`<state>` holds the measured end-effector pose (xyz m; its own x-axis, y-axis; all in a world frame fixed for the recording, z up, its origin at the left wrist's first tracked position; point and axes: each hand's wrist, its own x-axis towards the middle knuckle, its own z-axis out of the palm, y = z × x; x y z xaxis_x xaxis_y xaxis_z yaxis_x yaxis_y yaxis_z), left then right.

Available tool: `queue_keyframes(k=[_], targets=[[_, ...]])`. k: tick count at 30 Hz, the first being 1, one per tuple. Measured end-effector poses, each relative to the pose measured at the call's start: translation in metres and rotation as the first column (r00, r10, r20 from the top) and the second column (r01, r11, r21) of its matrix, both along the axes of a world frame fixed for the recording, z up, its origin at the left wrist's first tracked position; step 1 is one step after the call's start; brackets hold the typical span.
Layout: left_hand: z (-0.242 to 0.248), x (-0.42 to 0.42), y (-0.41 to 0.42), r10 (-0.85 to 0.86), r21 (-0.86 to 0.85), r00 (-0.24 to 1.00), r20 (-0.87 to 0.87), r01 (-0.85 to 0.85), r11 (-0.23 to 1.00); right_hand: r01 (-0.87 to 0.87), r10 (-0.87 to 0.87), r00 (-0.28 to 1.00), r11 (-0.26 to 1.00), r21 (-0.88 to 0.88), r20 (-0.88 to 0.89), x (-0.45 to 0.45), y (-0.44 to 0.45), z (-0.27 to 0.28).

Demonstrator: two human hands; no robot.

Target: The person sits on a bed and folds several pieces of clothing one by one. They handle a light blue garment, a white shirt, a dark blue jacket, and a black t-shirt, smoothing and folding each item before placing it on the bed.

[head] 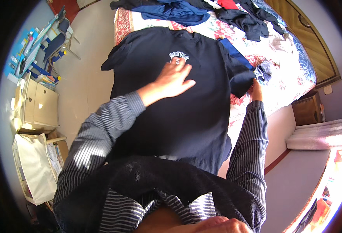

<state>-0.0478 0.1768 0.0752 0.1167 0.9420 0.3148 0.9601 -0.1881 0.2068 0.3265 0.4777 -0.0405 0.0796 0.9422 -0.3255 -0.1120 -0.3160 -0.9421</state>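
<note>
A black T-shirt (171,122) lies spread front side up over the bed's edge, with its collar away from me. White printed lettering (178,55) marks its chest. My left hand (175,77) rests flat on the chest, fingers apart, partly covering the print. At the right sleeve's hem, my right hand (257,90) pinches the corner of the cloth; its fingertips are mostly hidden. The shirt's lower end hangs close to my body. Dark blue cloth (236,54) shows from beneath the right sleeve.
Dark blue clothing (173,13) and black clothing (243,21) lie farther back on the floral bedsheet (281,90). A small bundled garment (263,72) sits beyond my right hand. Left of the bed stand a blue chair (55,43) and a cabinet (41,102). A wooden headboard (307,38) rises at right.
</note>
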Motion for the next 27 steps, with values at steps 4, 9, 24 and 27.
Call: queue_keyframes(k=[4, 9, 24, 27], targets=[[-0.032, 0.07, 0.069, -0.047, 0.039, 0.987, 0.153, 0.041, 0.998, -0.092, -0.01, 0.964, 0.925, -0.37, -0.266, -0.042, 0.034, 0.031], [-0.088, 0.122, 0.088, -0.011, -0.059, 1.0, 0.027, 0.013, 0.998, -0.168, 0.172, 0.985, 0.952, -0.254, -0.005, -0.058, 0.083, 0.014], [-0.079, 0.124, 0.091, -0.049, -0.163, 0.997, 0.059, 0.058, 0.985, -0.133, -0.126, 0.127, 0.981, 0.143, 0.984, -0.032, 0.136, 0.005], [-0.082, 0.122, 0.092, -0.054, -0.148, 0.993, 0.11, 0.07, 0.987, 0.383, -0.354, 0.676, 0.918, 0.102, 0.646, -0.067, 0.119, 0.058]])
